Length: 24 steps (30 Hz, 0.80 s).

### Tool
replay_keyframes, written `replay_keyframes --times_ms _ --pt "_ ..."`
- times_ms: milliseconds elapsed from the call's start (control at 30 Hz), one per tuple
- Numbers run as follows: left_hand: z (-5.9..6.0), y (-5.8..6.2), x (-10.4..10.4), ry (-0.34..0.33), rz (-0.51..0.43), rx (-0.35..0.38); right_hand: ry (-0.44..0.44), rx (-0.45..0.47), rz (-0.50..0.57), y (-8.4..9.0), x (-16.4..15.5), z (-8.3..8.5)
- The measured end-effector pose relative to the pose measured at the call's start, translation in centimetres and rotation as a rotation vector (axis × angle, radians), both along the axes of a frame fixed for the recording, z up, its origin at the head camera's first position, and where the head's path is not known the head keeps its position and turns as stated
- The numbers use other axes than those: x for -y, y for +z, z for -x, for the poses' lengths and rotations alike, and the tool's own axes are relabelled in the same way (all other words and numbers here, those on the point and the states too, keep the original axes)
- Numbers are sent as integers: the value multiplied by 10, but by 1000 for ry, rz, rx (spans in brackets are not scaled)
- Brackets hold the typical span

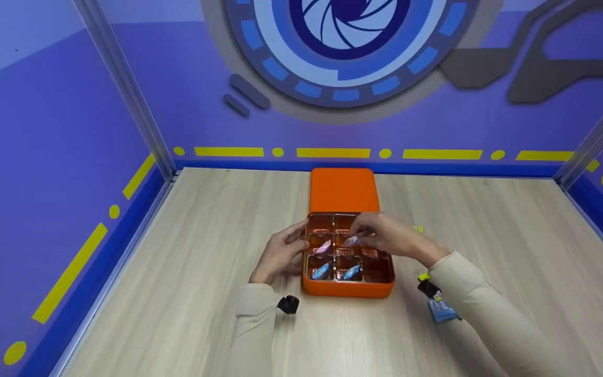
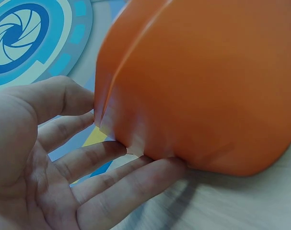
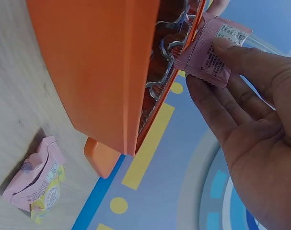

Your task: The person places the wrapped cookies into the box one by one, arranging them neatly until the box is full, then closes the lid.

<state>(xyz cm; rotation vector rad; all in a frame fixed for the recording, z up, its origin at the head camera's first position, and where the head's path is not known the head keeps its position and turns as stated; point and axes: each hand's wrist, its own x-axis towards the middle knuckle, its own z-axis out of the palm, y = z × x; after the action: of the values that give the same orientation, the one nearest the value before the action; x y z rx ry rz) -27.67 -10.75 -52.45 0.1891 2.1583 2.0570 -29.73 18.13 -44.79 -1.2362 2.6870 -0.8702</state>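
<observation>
An orange box (image 1: 348, 290) holds a clear divided insert with several compartments. My left hand (image 1: 275, 255) grips the box's left side, its thumb and fingers against the orange wall in the left wrist view. Over the middle compartment of the insert, my right hand (image 1: 393, 234) pinches a pink wrapped packet (image 3: 210, 53) between thumb and fingers. Two blue packets, one at the near left (image 1: 321, 270) and one at the near middle (image 1: 352, 272), lie in the front row. Another pink packet (image 1: 324, 246) sits in the middle-left compartment.
Behind the box lies an orange lid (image 1: 343, 189). A blue packet (image 1: 443, 311) rests on the table by the right forearm. In the right wrist view, a pink packet (image 3: 28, 179) and a yellow packet (image 3: 50, 197) lie together beside the box. Panels enclose the table.
</observation>
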Motion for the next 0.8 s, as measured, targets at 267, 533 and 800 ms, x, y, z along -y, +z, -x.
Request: replay_keyframes --times_ms 267,533,800 --pt "-1 2 0 4 -15 31 19 0 -14 -1 8 2" --pt "-2 3 0 -12 -24 36 40 -15 -23 -5 13 4" --pt "-2 2 0 -12 -11 33 27 -6 -36 -8 15 4"
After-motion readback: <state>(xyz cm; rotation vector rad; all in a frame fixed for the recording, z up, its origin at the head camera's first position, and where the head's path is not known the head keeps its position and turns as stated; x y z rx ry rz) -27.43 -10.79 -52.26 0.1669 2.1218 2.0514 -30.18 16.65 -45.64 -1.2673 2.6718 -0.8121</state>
